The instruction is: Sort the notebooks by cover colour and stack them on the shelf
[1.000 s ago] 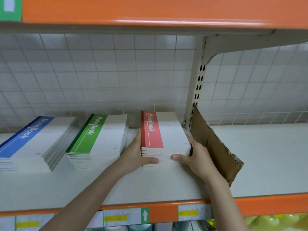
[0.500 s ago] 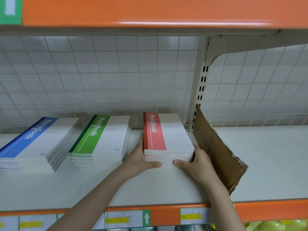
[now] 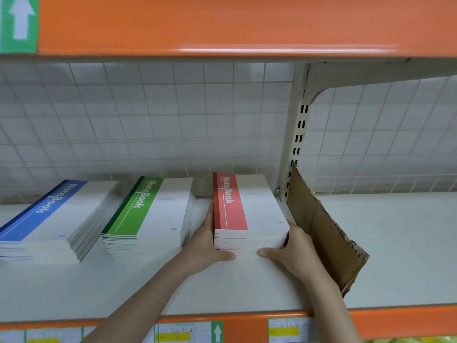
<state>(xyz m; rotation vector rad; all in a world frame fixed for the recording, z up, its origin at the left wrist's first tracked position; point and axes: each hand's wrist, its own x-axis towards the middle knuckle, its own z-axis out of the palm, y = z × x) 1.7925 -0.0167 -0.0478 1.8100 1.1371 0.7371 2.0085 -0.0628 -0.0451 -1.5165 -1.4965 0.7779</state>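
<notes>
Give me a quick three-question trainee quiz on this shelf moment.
1. True or false: the red stack sits between the green stack and the cardboard.
2. Which stack do both hands hold? A blue, B green, C red.
3. Fill in: the leftmost stack on the shelf is ____.

Key:
1. True.
2. C: the left hand and the right hand hold its two sides, thumbs at the front.
3. Blue.
</notes>
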